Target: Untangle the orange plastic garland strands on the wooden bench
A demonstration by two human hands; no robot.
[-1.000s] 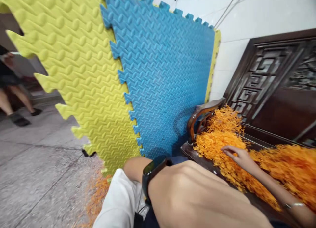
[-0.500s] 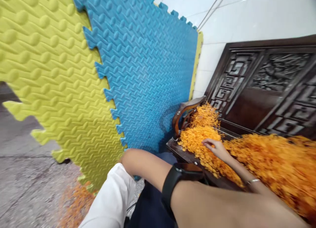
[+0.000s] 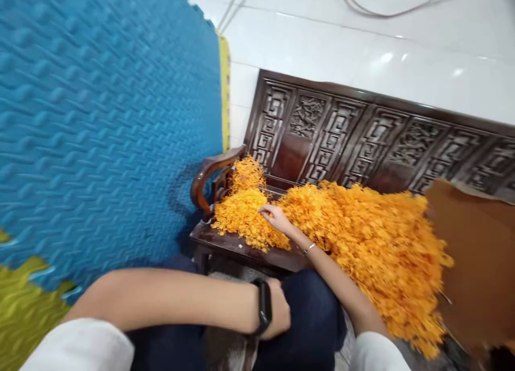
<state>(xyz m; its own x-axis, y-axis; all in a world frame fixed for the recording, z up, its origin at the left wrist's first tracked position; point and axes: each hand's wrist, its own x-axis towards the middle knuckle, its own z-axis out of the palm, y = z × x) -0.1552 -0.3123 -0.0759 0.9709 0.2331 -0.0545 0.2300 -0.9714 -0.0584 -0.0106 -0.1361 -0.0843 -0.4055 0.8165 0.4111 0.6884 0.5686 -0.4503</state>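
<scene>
Along the bench (image 3: 223, 240), the orange heap (image 3: 362, 234) stretches lengthwise.

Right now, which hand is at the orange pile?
The right hand, with the silver bracelet; the left hand, wearing the black wristband, is down by a knee.

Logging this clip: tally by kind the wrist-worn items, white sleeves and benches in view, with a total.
Black wristband: 1
Bracelet: 1
White sleeves: 2
Wooden bench: 1
Total: 5
Left out: the orange pieces, too many to count.
</scene>
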